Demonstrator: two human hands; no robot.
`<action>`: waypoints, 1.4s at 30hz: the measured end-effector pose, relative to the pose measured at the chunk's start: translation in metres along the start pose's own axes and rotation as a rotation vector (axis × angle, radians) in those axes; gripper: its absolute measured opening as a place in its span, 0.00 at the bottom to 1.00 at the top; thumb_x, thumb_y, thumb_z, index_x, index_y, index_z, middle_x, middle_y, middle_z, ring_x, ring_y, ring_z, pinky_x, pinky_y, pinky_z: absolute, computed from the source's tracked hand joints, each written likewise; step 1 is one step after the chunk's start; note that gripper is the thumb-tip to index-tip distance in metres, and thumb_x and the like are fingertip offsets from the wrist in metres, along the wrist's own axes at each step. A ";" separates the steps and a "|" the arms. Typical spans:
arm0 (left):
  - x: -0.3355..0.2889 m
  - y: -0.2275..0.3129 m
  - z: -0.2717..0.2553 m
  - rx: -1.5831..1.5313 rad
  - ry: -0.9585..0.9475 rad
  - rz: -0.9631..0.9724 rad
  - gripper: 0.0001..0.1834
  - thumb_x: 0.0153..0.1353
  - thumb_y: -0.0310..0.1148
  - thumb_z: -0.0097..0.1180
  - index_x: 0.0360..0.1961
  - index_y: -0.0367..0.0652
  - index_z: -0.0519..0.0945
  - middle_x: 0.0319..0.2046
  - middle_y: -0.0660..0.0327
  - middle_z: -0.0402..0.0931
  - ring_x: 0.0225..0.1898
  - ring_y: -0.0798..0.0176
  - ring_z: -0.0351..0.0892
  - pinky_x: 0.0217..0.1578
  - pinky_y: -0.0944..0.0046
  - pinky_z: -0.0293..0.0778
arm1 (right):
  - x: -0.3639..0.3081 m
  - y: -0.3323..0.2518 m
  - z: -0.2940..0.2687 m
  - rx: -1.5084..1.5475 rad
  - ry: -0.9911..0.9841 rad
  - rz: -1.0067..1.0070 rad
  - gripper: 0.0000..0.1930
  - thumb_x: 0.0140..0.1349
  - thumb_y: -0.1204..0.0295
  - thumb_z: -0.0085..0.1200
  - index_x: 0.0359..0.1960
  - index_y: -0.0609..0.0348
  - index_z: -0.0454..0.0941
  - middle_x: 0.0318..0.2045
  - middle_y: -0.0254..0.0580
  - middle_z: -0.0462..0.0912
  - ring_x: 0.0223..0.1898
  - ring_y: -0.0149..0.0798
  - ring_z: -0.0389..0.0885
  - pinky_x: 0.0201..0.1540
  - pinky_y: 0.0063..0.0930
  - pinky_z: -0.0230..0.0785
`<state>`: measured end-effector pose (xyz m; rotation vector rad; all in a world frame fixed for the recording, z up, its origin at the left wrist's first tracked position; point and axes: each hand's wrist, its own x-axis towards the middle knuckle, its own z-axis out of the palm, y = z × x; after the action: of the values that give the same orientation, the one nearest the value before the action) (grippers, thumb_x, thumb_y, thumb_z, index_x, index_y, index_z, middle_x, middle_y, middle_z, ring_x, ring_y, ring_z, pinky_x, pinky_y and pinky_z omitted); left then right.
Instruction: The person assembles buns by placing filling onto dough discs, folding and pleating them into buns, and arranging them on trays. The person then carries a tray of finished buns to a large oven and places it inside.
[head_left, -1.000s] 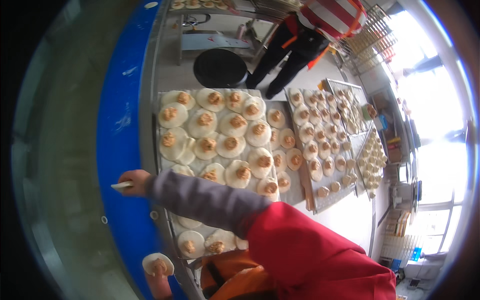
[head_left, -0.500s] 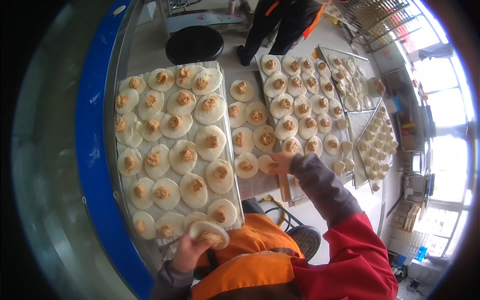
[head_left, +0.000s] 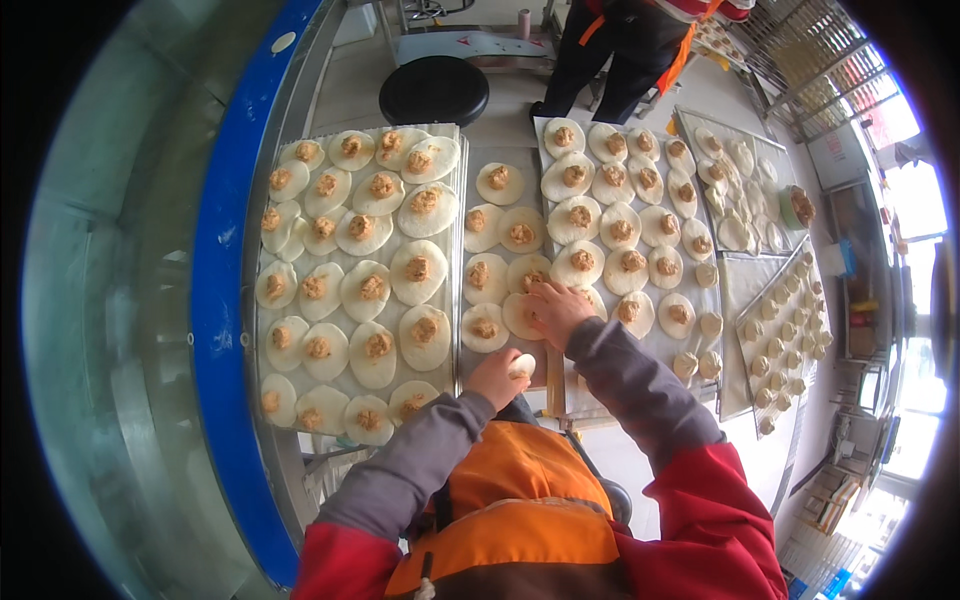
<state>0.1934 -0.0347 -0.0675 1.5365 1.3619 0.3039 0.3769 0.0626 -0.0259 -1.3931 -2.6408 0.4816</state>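
Dough piece [head_left: 521,367] held at right side of left grip [head_left: 493,380].

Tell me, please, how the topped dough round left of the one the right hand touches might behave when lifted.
The dough round would probably droop, as it looks thin and flat. Its filling may shift if tilted, being an uncovered mound.

The blue strip [head_left: 222,290] gives an open lane beside the left tray [head_left: 455,300], whose dough rounds [head_left: 372,288] leave only slim gaps. On the middle tabletop [head_left: 533,188], the right hand [head_left: 558,312] blocks the way (the left hand [head_left: 495,380] crowds the near end).
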 end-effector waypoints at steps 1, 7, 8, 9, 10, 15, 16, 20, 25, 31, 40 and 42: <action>0.008 -0.002 0.004 0.064 0.018 0.046 0.23 0.52 0.39 0.62 0.46 0.39 0.74 0.40 0.46 0.77 0.44 0.46 0.77 0.45 0.53 0.73 | -0.006 0.002 -0.001 0.064 -0.020 0.039 0.16 0.53 0.67 0.57 0.45 0.49 0.77 0.43 0.37 0.78 0.48 0.45 0.75 0.49 0.41 0.68; 0.011 0.007 0.013 0.447 0.165 0.187 0.17 0.50 0.36 0.62 0.42 0.44 0.76 0.37 0.51 0.73 0.37 0.50 0.76 0.37 0.51 0.74 | -0.016 -0.004 -0.017 0.194 0.098 -0.101 0.14 0.51 0.69 0.59 0.42 0.49 0.80 0.45 0.35 0.81 0.46 0.44 0.77 0.49 0.40 0.67; 0.008 0.010 0.015 0.520 0.193 0.201 0.18 0.50 0.36 0.62 0.43 0.45 0.76 0.38 0.54 0.71 0.38 0.51 0.76 0.36 0.52 0.74 | -0.015 -0.006 -0.019 0.207 0.092 -0.092 0.13 0.50 0.70 0.59 0.40 0.49 0.81 0.44 0.36 0.82 0.45 0.44 0.78 0.49 0.39 0.67; 0.006 0.012 0.014 0.543 0.287 0.221 0.20 0.50 0.36 0.63 0.44 0.45 0.75 0.39 0.55 0.70 0.40 0.51 0.75 0.36 0.53 0.74 | -0.014 -0.009 -0.020 0.213 0.138 -0.111 0.12 0.50 0.70 0.59 0.39 0.50 0.81 0.41 0.36 0.82 0.42 0.45 0.79 0.46 0.40 0.69; 0.002 0.017 0.015 0.552 0.252 0.193 0.21 0.49 0.37 0.63 0.45 0.46 0.75 0.40 0.57 0.70 0.42 0.52 0.74 0.36 0.54 0.75 | -0.012 -0.012 -0.022 0.228 0.149 -0.118 0.12 0.50 0.71 0.58 0.38 0.50 0.80 0.40 0.37 0.82 0.41 0.45 0.79 0.44 0.40 0.70; -0.034 0.044 -0.021 0.663 0.316 0.367 0.23 0.50 0.36 0.63 0.49 0.45 0.74 0.43 0.55 0.71 0.42 0.52 0.76 0.38 0.55 0.75 | -0.002 -0.023 -0.029 0.271 0.069 -0.136 0.10 0.52 0.70 0.56 0.38 0.52 0.80 0.39 0.39 0.81 0.41 0.46 0.79 0.45 0.39 0.72; -0.044 0.050 -0.036 0.708 0.328 0.438 0.23 0.50 0.35 0.62 0.49 0.45 0.74 0.43 0.55 0.72 0.41 0.52 0.77 0.38 0.55 0.75 | 0.000 -0.025 -0.031 0.268 0.061 -0.135 0.10 0.53 0.70 0.56 0.37 0.52 0.80 0.38 0.39 0.81 0.41 0.47 0.79 0.44 0.39 0.72; -0.066 0.056 -0.148 0.065 0.140 0.376 0.19 0.57 0.39 0.61 0.46 0.40 0.77 0.39 0.53 0.77 0.40 0.50 0.80 0.39 0.57 0.75 | 0.005 -0.031 -0.036 0.282 0.063 -0.081 0.08 0.55 0.71 0.55 0.37 0.52 0.80 0.37 0.40 0.81 0.40 0.47 0.79 0.43 0.39 0.73; -0.054 -0.020 -0.358 -0.493 0.393 0.224 0.17 0.63 0.32 0.58 0.52 0.41 0.74 0.38 0.61 0.80 0.34 0.70 0.80 0.33 0.69 0.76 | -0.014 -0.055 -0.033 0.208 0.073 0.071 0.09 0.58 0.68 0.53 0.39 0.50 0.82 0.38 0.39 0.82 0.38 0.45 0.81 0.41 0.39 0.75; 0.019 -0.194 -0.561 -0.688 0.625 -0.204 0.15 0.66 0.40 0.52 0.50 0.48 0.74 0.41 0.62 0.79 0.38 0.67 0.79 0.32 0.63 0.77 | -0.048 -0.105 -0.002 0.309 0.105 0.471 0.07 0.60 0.70 0.56 0.37 0.54 0.82 0.34 0.43 0.83 0.35 0.45 0.83 0.38 0.36 0.75; 0.150 -0.333 -0.638 -0.247 0.933 -0.336 0.17 0.55 0.44 0.59 0.24 0.39 0.77 0.19 0.56 0.75 0.19 0.57 0.76 0.18 0.56 0.73 | -0.124 -0.196 0.038 0.461 0.167 0.720 0.14 0.62 0.69 0.57 0.49 0.57 0.79 0.41 0.42 0.83 0.40 0.39 0.82 0.40 0.31 0.76; 0.169 -0.345 -0.642 -0.366 0.994 -0.404 0.22 0.54 0.41 0.61 0.47 0.40 0.75 0.37 0.54 0.78 0.34 0.56 0.79 0.26 0.55 0.77 | -0.141 -0.221 0.030 0.216 0.090 0.604 0.05 0.59 0.71 0.56 0.33 0.54 0.84 0.31 0.44 0.84 0.33 0.47 0.83 0.38 0.36 0.76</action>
<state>-0.4276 0.3794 -0.1203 0.7511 2.1692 1.0824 0.2768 -0.1759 0.0252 -2.0612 -1.9865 0.7118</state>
